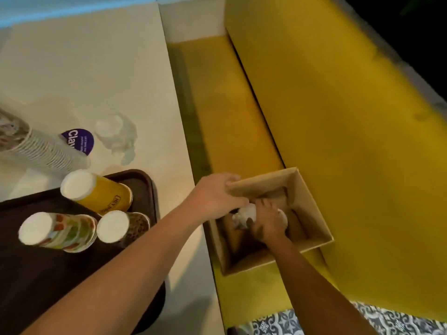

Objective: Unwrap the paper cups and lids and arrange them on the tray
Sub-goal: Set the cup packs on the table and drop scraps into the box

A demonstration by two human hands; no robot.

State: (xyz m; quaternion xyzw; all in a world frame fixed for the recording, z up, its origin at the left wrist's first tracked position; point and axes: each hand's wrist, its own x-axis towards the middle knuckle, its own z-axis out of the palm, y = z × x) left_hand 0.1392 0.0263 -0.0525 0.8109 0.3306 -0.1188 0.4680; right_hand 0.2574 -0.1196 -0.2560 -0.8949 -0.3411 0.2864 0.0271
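Observation:
A dark brown tray [145, 187] on the white table holds three upside-down stacks of paper cups: a yellow stack [96, 194], a colourful patterned stack [60, 230] and a brown speckled stack [123, 226]. An open cardboard box [314, 213] sits on the yellow bench. My left hand [215, 197] grips the box's near rim. My right hand [266, 223] is inside the box, curled round a white plastic-wrapped bundle [246, 211]; what the wrap holds is hidden.
A long sleeve of white cups [36, 146] lies at the table's left edge, beside a purple-topped item [78, 140]. Crumpled clear plastic wrap [118, 136] lies on the white table [96, 68]. The yellow bench back [338, 105] rises right; patterned floor [314, 322] shows below.

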